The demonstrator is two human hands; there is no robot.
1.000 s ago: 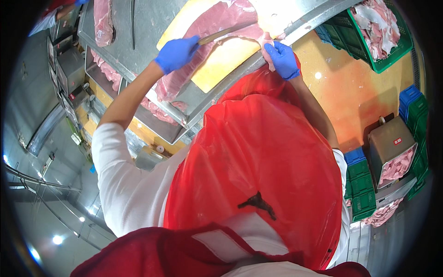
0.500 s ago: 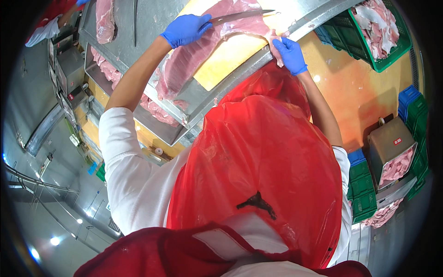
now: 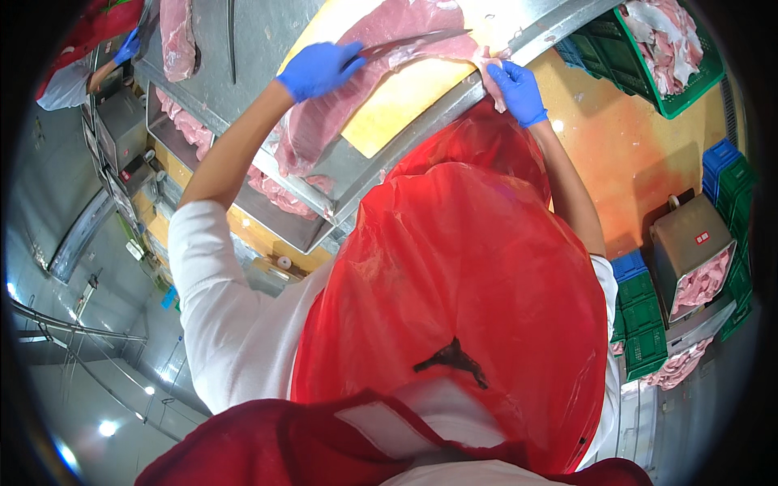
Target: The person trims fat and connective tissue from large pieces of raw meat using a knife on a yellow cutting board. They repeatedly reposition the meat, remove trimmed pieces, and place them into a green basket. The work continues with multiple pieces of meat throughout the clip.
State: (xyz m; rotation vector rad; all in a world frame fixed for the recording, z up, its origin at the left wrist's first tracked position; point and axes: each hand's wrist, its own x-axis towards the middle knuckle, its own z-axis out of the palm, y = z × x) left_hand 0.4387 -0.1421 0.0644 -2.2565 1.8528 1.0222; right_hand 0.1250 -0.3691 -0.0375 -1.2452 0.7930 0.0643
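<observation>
Green crate (image 3: 689,77) at far right was piled with pale meat scraps, and a grey tub (image 3: 689,251) lower right held more pink trimmings, with blue and green crates (image 3: 640,308) stacked just beside it. A steel tray (image 3: 243,194) under the bench (image 3: 267,32) also had pink cuts in it. Left hand (image 3: 318,69), blue-gloved, was wrapped around the handle of a knife (image 3: 413,42), blade lying across the big meat slab (image 3: 356,89) on the yellow board (image 3: 397,105). Right hand (image 3: 517,89) pinched a flap of fat at the slab's right end, near the bench edge. The red apron (image 3: 470,283) blocked most of the near view. Another person's gloved hand (image 3: 126,47) showed far left by a second cut (image 3: 174,36).
</observation>
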